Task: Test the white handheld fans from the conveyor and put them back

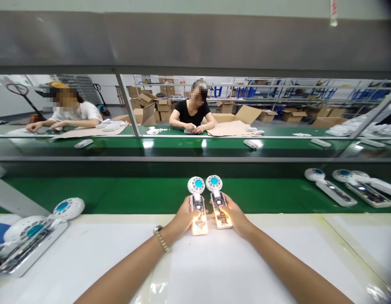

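My left hand (pixel 182 217) grips a white hand-held fan (pixel 197 202) by its handle; the fan has a round head with a blue centre, and its open handle glows with a bright light. My right hand (pixel 236 217) holds a second, matching fan (pixel 218 200) the same way, also lit. The two fans stand side by side at the far edge of the white table (pixel 214 270), their heads over the green conveyor belt (pixel 135 192). A watch sits on my left wrist.
More fans lie at the table's left (pixel 33 236) and on the belt at the right (pixel 344 188). Beyond a metal rail, two people sit at a second green belt with cardboard boxes (pixel 239 114) behind them.
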Action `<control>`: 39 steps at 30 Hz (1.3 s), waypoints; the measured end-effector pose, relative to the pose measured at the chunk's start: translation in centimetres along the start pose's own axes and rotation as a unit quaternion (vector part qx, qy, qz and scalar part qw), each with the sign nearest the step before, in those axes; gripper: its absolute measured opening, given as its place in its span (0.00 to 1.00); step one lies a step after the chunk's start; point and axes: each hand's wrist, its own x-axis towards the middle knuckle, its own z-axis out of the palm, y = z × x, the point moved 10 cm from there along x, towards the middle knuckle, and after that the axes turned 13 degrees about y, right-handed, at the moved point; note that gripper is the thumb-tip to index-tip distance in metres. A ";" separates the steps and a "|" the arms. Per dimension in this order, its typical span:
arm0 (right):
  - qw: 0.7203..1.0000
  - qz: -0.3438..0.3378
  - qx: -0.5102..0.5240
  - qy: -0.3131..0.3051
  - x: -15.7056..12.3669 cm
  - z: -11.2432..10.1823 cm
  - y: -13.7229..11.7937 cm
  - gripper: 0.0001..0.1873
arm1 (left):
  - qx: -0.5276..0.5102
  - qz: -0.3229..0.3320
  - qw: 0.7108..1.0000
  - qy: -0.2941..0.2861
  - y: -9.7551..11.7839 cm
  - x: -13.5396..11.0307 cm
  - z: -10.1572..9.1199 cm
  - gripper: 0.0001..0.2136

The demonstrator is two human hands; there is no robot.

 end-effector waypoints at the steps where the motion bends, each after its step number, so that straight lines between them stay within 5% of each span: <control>1: 1.000 -0.001 -0.001 0.000 0.0 0.0 0.0 0.33 | 0.002 -0.002 1.000 -0.004 -0.1 0.0 0.1 0.22; 39: 0.998 -0.019 0.000 -0.063 0.3 0.3 0.7 0.39 | -0.062 -0.016 0.997 -0.037 0.0 -0.2 0.2 0.23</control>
